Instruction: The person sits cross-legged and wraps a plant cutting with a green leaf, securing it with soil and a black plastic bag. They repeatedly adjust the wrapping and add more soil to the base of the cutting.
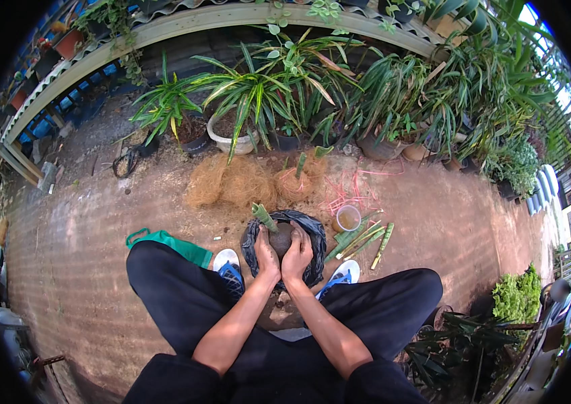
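Note:
Both hands cup a rounded ball of dark soil from its two sides, above a container lined with a black plastic bag. My left hand presses the ball's left side and my right hand its right side. A thick green cut leaf piece stands up from the top of the ball, leaning left. Beyond the bag lie tangled brown fibres and a fibre-wrapped ball tied with pink string, a green leaf piece upright in it. The inside of the bag is mostly hidden.
Right of the bag are a clear plastic cup of brownish contents, cut green leaves and loose pink string. A green cloth bag lies left, by my knee. Potted plants line the far side below a raised shelf.

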Available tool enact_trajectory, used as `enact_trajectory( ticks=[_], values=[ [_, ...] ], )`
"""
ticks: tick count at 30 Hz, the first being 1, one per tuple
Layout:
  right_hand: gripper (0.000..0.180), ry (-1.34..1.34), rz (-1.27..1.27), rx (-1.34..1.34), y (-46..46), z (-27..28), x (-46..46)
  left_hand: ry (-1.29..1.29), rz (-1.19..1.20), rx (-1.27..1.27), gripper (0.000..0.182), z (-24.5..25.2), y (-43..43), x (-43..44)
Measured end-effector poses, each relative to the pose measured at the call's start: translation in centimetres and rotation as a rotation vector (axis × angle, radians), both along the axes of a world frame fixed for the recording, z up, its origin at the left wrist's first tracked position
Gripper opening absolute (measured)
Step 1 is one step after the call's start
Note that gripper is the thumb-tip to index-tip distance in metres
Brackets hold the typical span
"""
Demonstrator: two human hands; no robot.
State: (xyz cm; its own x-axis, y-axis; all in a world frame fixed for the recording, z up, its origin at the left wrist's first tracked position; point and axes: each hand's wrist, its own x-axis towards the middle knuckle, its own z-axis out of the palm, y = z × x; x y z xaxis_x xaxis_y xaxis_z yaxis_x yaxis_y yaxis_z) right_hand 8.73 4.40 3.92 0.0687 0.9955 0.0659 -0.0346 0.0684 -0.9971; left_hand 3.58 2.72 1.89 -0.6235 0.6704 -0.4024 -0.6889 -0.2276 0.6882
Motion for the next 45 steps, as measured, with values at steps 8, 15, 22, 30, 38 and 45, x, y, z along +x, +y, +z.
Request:
enact_trajectory(
  ticks=[8,15,22,30,38,45],
  values=[
    [0.03,0.01,0.182,-0.05,1.2,0.0,0.2,0.224,-0.077,-0.024,0.042,-0.8,-0.7,-1.7],
    [0.032,0.191,-0.013,-0.167,0.5,-0.3,-0.2,0.235,0.066,0.003,0.042,-1.3,0.1,-0.9],
    [0.036,0.193,0.016,-0.252,-0.1,0.0,-0.8,0.165,0.062,-0.01,0.045,-1.2,-0.4,-1.2],
    [0.033,0.153,0.138,-0.149,0.9,-0.4,-0.2,0.088,-0.036,-0.044,0.046,-0.2,-0.8,-1.2],
    [0.038,0.285,0.065,-0.288,1.5,0.5,0.3,0.151,-0.054,-0.024,0.043,-0.3,-0.3,-0.9],
    [0.044,0.144,0.215,-0.202,1.1,-0.5,0.4,-0.312,-0.142,-0.291,0.048,-0.3,-1.2,-1.5]
  ],
)
